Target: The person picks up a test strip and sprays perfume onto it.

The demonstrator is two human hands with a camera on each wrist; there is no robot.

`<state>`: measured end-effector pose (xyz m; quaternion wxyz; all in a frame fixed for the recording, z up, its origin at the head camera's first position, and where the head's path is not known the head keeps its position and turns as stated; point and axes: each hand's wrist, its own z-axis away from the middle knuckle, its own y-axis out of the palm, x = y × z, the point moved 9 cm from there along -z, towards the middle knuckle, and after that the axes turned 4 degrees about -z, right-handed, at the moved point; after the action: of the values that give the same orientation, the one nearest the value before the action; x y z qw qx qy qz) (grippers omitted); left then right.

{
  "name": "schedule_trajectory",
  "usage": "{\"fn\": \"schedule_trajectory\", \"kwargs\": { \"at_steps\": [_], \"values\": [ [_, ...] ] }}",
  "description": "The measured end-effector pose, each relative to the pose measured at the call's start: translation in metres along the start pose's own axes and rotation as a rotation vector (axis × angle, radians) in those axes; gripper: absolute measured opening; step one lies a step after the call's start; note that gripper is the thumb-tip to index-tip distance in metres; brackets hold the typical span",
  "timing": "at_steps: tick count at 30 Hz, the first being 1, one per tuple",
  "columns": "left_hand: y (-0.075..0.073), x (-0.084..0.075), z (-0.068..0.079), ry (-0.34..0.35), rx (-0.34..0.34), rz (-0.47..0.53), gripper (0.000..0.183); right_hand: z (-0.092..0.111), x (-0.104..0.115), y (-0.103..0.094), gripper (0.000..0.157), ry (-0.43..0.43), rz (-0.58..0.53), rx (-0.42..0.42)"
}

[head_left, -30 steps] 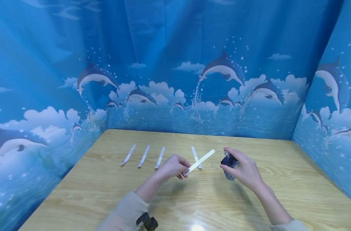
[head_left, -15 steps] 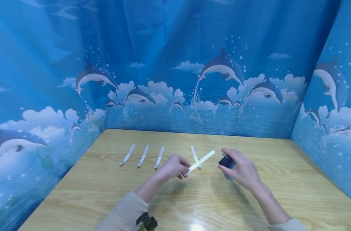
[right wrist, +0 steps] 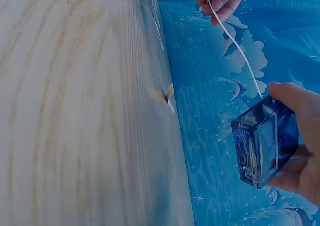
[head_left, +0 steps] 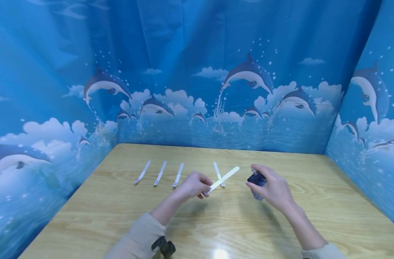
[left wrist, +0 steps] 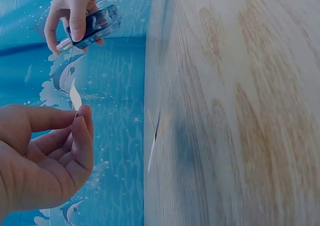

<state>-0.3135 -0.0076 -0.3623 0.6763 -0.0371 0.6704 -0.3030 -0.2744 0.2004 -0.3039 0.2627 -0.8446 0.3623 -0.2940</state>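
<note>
The left hand (head_left: pixel 193 186) pinches one end of a white paper strip (head_left: pixel 223 178) between thumb and fingers, so that the strip slants up and to the right above the worktop (head_left: pixel 236 223), its free end close to the right hand (head_left: pixel 274 189). That hand is curled round a small dark-blue glass bottle (head_left: pixel 256 180), with the index finger lying over its top; the right wrist view shows the bottle (right wrist: pixel 265 146) held clear of the wood, the strip's tip just beside it. Four more strips lie flat near the far edge: three in a row to the left (head_left: pixel 160 173) and a fourth (head_left: pixel 219 174) just behind the raised one.

The step in hand looks like bringing strip and bottle together for a spray. I cannot tell from these views which way the nozzle faces. The next move probably calls for aiming the bottle's top at the strip's free end, keeping the pinch steady, and pressing down with the index finger while the two stay near but apart. The light strip could flutter or bend if the bottle comes too close.
</note>
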Motion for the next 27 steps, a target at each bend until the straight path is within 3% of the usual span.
{"fn": "schedule_trajectory", "kwargs": {
  "at_steps": [7, 27],
  "values": [
    [-0.0023, 0.0030, 0.0018, 0.007, -0.007, -0.001, 0.016, -0.0011, -0.0057, -0.0002, 0.055, 0.072, -0.028, 0.016],
    [-0.0067, 0.0056, 0.0041, 0.022, -0.020, 0.004, 0.017, -0.0008, -0.0066, 0.0001, 0.055, 0.066, -0.030, 0.006]
  ]
}}
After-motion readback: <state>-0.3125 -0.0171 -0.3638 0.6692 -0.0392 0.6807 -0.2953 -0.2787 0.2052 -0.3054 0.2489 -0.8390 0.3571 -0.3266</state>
